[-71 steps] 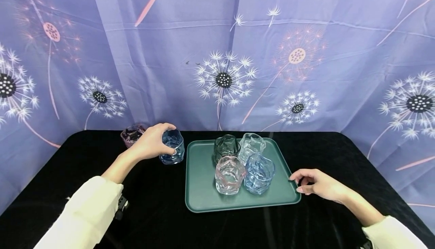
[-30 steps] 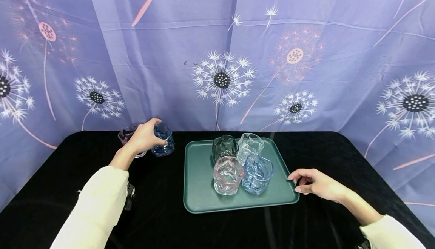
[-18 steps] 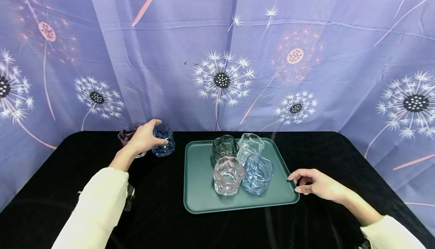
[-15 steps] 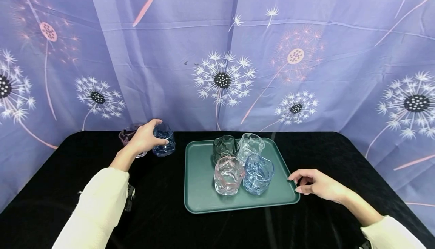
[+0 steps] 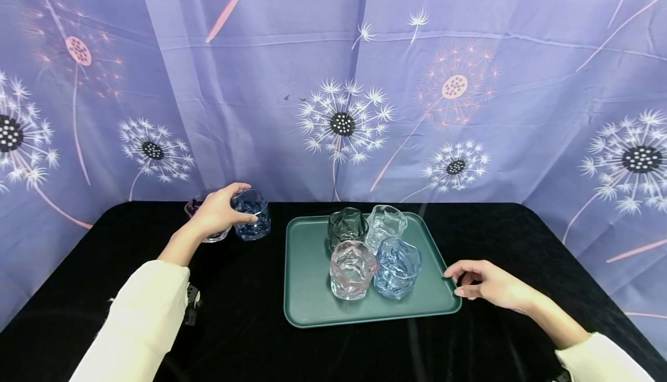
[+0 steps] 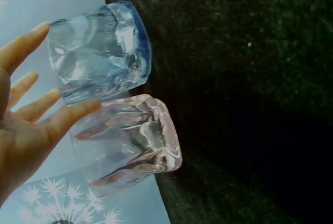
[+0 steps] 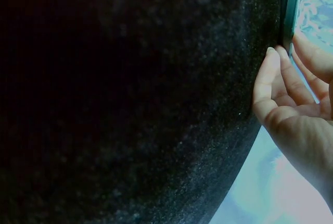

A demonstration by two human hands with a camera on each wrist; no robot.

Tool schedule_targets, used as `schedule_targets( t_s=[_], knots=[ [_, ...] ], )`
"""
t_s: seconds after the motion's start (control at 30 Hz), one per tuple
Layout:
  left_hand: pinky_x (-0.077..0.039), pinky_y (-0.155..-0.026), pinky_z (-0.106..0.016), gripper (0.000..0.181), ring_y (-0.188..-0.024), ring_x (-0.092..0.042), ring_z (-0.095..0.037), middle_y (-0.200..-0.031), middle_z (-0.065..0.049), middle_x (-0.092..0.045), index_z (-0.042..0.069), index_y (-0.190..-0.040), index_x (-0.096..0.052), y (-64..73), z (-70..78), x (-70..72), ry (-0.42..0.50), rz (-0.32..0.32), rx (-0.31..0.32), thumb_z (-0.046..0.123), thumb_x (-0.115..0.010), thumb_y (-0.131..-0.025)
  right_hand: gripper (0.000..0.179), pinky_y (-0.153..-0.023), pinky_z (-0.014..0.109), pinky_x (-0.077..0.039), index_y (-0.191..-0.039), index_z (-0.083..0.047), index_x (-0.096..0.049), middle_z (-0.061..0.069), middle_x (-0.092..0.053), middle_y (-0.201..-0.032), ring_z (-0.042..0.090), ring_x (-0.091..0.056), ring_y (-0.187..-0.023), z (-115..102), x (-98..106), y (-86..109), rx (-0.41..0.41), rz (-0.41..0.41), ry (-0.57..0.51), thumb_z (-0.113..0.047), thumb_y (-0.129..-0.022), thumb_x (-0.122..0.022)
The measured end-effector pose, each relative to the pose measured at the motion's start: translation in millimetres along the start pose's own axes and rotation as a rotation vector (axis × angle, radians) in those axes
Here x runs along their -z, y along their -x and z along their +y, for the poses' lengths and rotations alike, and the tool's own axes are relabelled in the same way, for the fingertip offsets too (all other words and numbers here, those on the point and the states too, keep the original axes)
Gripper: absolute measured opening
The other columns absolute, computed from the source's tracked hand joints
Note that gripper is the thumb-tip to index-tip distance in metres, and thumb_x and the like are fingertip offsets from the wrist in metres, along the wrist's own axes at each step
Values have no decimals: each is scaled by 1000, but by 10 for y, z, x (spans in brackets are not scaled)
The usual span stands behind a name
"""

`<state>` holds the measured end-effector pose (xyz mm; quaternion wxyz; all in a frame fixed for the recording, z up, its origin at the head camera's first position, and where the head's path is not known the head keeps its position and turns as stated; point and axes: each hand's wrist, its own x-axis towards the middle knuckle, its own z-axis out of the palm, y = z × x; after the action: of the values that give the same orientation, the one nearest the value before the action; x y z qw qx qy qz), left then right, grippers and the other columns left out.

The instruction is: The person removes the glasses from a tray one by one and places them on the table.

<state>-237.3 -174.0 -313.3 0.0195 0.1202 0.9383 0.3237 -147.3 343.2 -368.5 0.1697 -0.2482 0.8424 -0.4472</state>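
Observation:
In the head view, a dark blue glass [image 5: 253, 220] stands upright on the black cloth left of the tray. My left hand [image 5: 216, 214] is loosely around its rim, thumb in front and fingers behind. In the left wrist view those fingers look nearly straight and spread beside the blue glass [image 6: 101, 52]. A pinkish-purple glass [image 6: 135, 146] stands close by it, mostly hidden behind the hand in the head view. My right hand [image 5: 490, 283] pinches the right rim of the green tray [image 5: 307, 295] with curled fingers and thumb.
On the tray stand a smoky grey glass [image 5: 346, 226], a clear glass [image 5: 387, 224], a pale pink glass [image 5: 351, 272] and a light blue glass [image 5: 398, 269], grouped closely. A purple dandelion curtain [image 5: 271, 81] hangs behind the table's far edge.
My left hand carried the dark blue glass left and back, beside the pinkish-purple one. Since half a second ago, its fingers have loosened from the glass. The right hand has stayed at the tray rim.

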Motion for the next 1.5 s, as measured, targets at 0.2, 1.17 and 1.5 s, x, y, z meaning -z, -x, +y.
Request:
schedule_targets(
  t_s=[0.2, 1.17, 1.5],
  knots=[
    [-29, -95, -58, 70, -125, -29, -44, -138, -24, -36, 2, -136, -38, 57, 57, 50, -18, -25, -21, 23, -72, -79, 29, -53, 30, -44, -110, 9, -54, 8, -54, -79, 8, -49, -63, 7, -4, 5, -18, 2, 1, -3, -84, -61],
    [-36, -92, -54, 66, -120, -39, -40, -134, -21, -41, 3, -133, -42, 145, 290, 29, -16, 11, -152, 22, -73, -78, 29, -52, 30, -43, -111, 9, -53, 10, -53, -81, 9, -48, -63, 12, 5, 4, -23, -5, -15, 0, -85, -59],
    [-39, -89, -50, 66, -112, -46, -36, -130, -19, -46, 2, -132, -45, 57, 413, -155, -42, -17, -226, 19, -74, -76, 29, -53, 30, -44, -111, 10, -53, 11, -53, -81, 9, -49, -63, -3, -1, -1, -20, -4, -17, 0, -84, -60]
  ],
)
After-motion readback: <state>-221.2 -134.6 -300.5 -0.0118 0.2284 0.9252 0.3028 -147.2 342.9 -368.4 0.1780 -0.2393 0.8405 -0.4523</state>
